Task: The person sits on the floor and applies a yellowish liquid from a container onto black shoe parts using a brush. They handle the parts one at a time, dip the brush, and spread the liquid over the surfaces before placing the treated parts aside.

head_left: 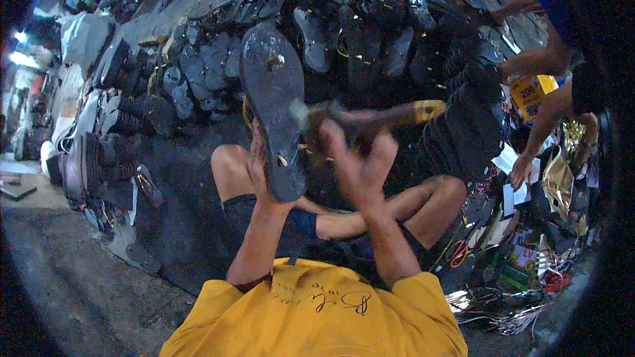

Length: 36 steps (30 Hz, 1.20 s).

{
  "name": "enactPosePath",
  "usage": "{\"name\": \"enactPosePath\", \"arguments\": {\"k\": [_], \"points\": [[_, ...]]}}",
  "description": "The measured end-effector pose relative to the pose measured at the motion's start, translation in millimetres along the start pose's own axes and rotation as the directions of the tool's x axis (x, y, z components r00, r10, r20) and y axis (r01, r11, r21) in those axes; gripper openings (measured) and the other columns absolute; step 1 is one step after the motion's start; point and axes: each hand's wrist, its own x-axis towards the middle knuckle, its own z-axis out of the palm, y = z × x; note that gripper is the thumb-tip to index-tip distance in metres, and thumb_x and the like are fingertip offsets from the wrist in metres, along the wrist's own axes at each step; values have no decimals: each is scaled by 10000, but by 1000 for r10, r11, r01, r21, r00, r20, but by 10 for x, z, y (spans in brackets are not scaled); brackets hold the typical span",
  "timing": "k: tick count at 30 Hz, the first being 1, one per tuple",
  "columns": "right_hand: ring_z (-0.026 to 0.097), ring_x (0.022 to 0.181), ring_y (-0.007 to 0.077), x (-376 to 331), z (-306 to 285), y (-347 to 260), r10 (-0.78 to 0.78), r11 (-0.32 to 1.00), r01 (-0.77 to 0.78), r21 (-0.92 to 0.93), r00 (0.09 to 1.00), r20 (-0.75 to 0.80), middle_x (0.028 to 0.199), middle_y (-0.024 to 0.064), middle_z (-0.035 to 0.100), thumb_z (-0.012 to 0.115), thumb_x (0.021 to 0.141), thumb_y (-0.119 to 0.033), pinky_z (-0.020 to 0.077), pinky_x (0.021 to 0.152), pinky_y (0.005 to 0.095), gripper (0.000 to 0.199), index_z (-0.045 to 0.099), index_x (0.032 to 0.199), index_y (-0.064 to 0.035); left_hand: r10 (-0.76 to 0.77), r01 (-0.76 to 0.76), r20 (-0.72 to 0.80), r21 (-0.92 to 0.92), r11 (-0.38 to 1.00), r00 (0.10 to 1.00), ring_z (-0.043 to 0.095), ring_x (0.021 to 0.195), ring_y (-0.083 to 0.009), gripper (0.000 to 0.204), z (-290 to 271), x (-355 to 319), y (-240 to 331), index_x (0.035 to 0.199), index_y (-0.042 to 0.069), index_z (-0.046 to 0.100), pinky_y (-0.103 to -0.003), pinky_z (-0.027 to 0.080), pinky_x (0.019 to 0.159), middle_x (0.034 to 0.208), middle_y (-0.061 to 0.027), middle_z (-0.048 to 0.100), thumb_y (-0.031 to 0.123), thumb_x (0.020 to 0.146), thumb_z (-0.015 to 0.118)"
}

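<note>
Yellow shirt [317, 311], left hand [259, 170] grip closed on 1 black sole [272, 92], right hand [357, 168] open

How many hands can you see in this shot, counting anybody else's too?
3: the person's left hand gripping a dark sandal sole, their right hand raised beside it, and a co-worker's hand at right. Others may be hidden.

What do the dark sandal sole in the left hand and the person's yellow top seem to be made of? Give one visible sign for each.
Sandal sole: probably rubber or foam, matte black with pale scuffs, small metal studs showing. Yellow top: soft knit fabric, judging by its folds. The left hand grips the sole's edge.
</note>
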Motion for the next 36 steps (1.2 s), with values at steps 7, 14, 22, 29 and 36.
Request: {"name": "enactPosePath", "arguments": {"k": [7,14,22,29,36], "points": [[639,891,153,-457,-137,59,86,991,-63,-122,978,192,1005,74,671,853,823,-180,529,819,311,409,606,1099,-6,-106,98,62,119,988,992,715,936,-219,526,-353,216,-57,1368,32,542,-329,608,815,1202,-148,684,450,1052,496],[660,1000,222,-72,-769,104,468,804,-549,-229,821,-327,1120,95,699,732,906,-402,521,863,347,513,647,1237,-19,180,-57,128,-642,765,975,635,1055,-332,503,-464,1705,1988,1257,22,586,-496,508,969,1198,-164,664,377,906,652],[637,985,225,-538,-856,971,568,657,-657,-369,754,-330,1074,115,684,765,901,-371,502,898,333,461,665,1139,12,-211,208,68,-608,766,975,616,1081,-329,431,276,3279,876,1198,93,619,-525,528,928,1189,-137,662,322,839,687],[623,968,204,-764,-811,1080,570,626,-653,-426,756,-321,1066,122,661,746,921,-361,518,859,334,459,657,1110,47,-249,398,317,-808,434,915,563,1164,-396,426,1071,3941,-195,1252,43,578,-606,498,955,1262,-190,617,338,948,528],[616,1099,282,-172,-1026,825,446,694,-606,-388,785,-429,1204,180,661,636,968,-485,467,985,397,569,668,1181,42,122,-154,175,182,971,977,613,1179,-272,308,658,2339,-159,1220,10,635,-435,475,1020,1252,-141,665,187,972,591]]}}
